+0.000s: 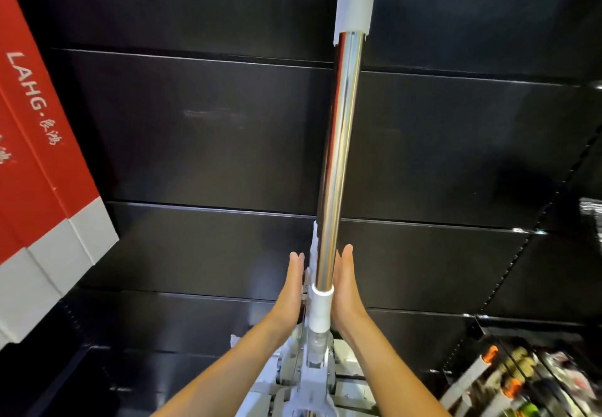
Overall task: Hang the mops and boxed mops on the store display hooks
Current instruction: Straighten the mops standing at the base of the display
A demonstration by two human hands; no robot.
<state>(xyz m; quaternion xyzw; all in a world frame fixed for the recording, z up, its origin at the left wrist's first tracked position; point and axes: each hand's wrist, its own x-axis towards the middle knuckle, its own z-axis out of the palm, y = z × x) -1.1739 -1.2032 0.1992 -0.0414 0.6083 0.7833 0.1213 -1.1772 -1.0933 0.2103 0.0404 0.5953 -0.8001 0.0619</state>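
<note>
A mop [338,156] with a shiny chrome pole and a white grip sleeve at the top stands upright in the middle of the view, its top out of frame. Its white plastic head mechanism [309,371] hangs below. My left hand [293,286] and my right hand [347,286] lie flat with fingers straight, one on each side of the pole's lower end at the white collar, pressing it between the palms. Red and white boxed mops [42,172] hang at the left edge. No hook shows.
A black panelled display wall [202,130] fills the background. A slotted upright [518,253] runs diagonally at the right. Packaged goods with orange caps [501,380] sit in the lower right corner.
</note>
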